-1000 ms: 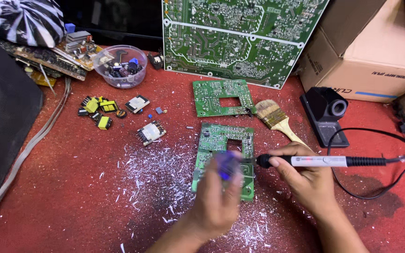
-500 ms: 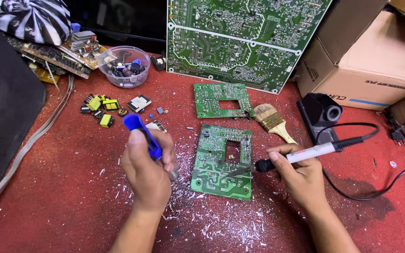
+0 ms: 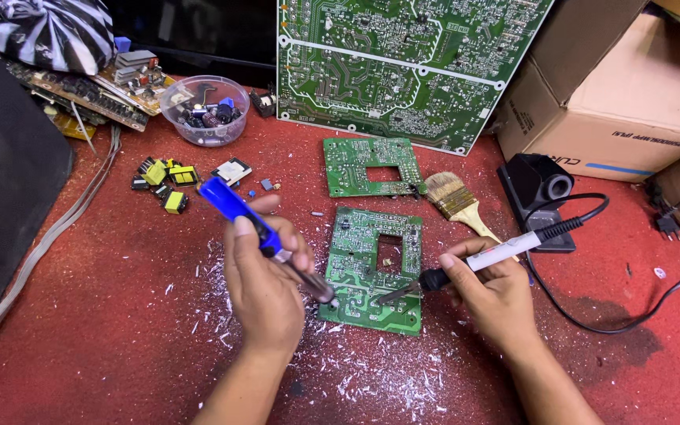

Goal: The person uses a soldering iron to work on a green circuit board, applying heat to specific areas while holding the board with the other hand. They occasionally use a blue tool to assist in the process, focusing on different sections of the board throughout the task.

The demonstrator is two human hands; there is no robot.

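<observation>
Left hand [image 3: 265, 295] grips blue-handled tool [image 3: 265, 234], fingers wrapped round handle, metal tip touching lower-left edge of small green circuit board [image 3: 356, 271]. Right hand [image 3: 497, 295] holds soldering iron [image 3: 482, 260], fingers pinching white barrel, tip on board's lower edge. Board lies flat on red bench [image 3: 120, 315] amid white flecks. Second small board [image 3: 356, 165] and brush [image 3: 454, 201] lie beyond; clear bowl [image 3: 202, 110] of parts far left.
</observation>
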